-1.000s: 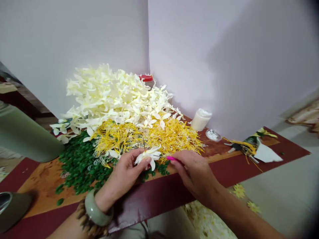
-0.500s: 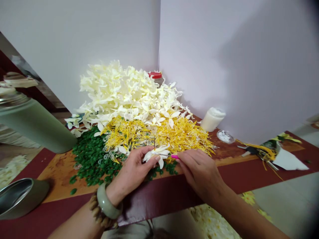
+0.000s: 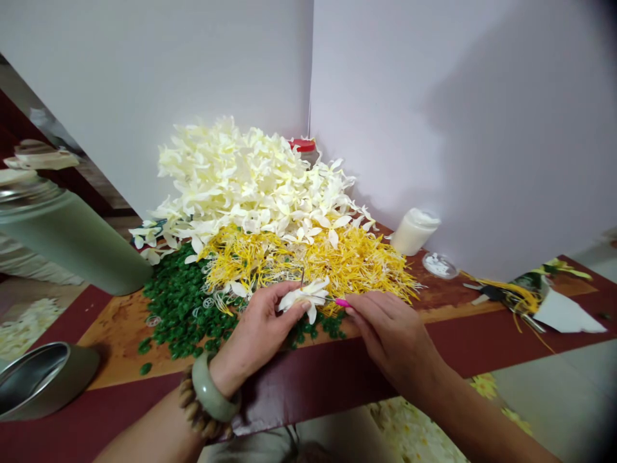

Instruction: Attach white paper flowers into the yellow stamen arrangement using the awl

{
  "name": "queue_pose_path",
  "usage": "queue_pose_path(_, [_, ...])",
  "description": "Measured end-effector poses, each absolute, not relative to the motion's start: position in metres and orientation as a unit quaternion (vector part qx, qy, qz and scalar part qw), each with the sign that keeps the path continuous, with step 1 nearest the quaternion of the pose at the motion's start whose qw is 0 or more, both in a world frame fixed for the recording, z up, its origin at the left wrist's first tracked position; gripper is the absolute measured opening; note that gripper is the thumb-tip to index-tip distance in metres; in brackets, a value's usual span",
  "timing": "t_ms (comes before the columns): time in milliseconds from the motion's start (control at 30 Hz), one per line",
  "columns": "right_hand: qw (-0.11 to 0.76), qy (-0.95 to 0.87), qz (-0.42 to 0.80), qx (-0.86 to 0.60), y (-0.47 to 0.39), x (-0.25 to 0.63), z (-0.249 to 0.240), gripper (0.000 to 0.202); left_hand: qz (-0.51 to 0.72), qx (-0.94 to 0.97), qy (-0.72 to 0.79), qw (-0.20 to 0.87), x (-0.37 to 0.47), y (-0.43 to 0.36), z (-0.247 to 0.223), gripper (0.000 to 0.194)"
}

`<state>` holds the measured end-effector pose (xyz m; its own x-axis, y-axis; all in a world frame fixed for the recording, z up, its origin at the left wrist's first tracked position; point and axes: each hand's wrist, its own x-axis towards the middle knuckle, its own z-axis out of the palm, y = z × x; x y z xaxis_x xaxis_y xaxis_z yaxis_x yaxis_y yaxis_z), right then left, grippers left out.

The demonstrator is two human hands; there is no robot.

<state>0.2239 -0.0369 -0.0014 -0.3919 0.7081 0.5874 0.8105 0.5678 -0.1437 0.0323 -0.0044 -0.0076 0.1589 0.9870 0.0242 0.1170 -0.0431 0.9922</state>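
Between thumb and fingers, my left hand (image 3: 274, 319) pinches a white artificial flower (image 3: 313, 297) just above the table's front edge. My right hand (image 3: 385, 321) is closed on a thin tool with a pink handle (image 3: 342, 303); its narrow metal shaft reaches to the flower's petals. Whether the tip touches the flower's centre is too small to tell. Behind the hands lie a heap of yellow stamen strands (image 3: 361, 263) and, farther back, a tall pile of white petal blooms (image 3: 250, 173). Small green plastic pieces (image 3: 180, 308) spread out to the left of my left hand.
A green thermos (image 3: 81, 238) and an open metal cup (image 3: 53, 379) stand at the left. On the right are a white jar (image 3: 415, 231), a small clear dish (image 3: 439, 265) and scissors among yellow strands (image 3: 518, 299). Pale panels (image 3: 385, 116) rise behind the pile.
The whole view has shifted slightly, so things appear a little farther right. Both hands keep their grips, with the pink-handled tool still at the flower.
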Motion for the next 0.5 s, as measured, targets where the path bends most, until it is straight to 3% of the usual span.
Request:
queue_pose_path(267, [0.343, -0.800, -0.005, -0.493, -0.046, 0.235, -0.004, 0.019, 0.426, 0.620, 0.508, 0.419, 0.028, -0.002, -0.015, 0.035])
queue_pose_path(500, [0.351, -0.801, -0.018, -0.484, -0.044, 0.225, -0.004, 0.018, 0.407, 0.652, 0.509, 0.387, 0.027, -0.002, -0.019, 0.037])
